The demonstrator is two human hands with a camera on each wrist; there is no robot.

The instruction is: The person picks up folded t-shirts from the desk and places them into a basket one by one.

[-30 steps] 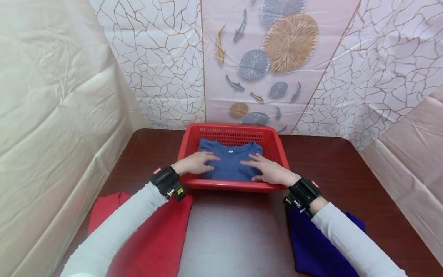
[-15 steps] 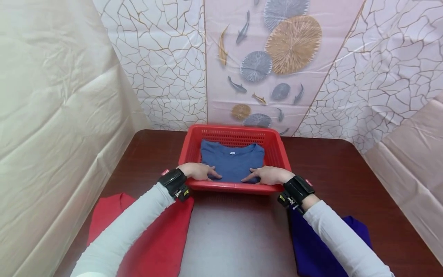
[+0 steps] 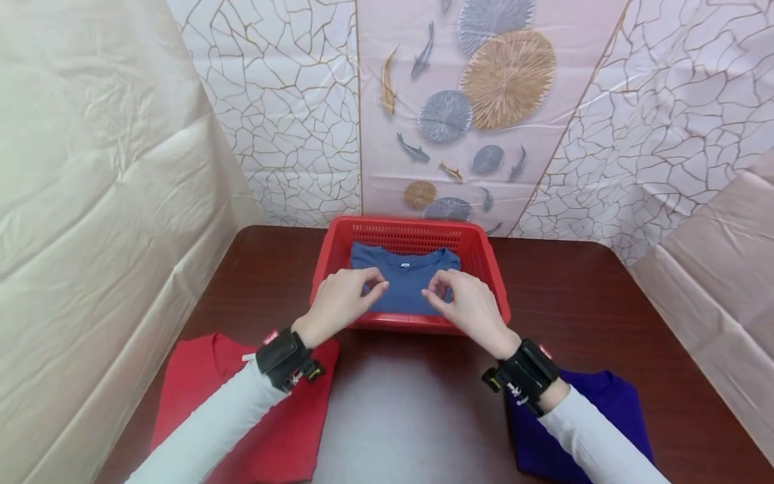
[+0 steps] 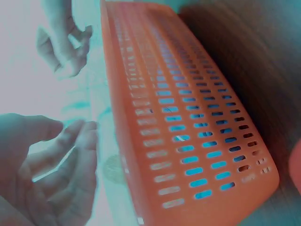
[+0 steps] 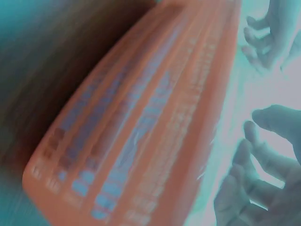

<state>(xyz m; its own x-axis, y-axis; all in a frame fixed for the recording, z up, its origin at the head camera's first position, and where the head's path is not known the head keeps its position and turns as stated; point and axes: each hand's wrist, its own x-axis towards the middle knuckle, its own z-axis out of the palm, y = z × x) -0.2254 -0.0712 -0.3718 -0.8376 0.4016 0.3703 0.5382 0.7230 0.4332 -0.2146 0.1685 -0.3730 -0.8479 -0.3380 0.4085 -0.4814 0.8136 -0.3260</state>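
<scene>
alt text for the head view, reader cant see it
A person's left hand and right hand, empty with loosely curled fingers, hover above a red rectangular plastic basket holding a folded blue fabric shirt. On the dark brown table, a red fabric garment lies left, a purple fabric garment right.

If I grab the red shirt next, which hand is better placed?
Probably the left hand: it holds nothing and the left forearm passes above the red shirt. The right hand is free too, but farther off, toward the purple shirt.
</scene>
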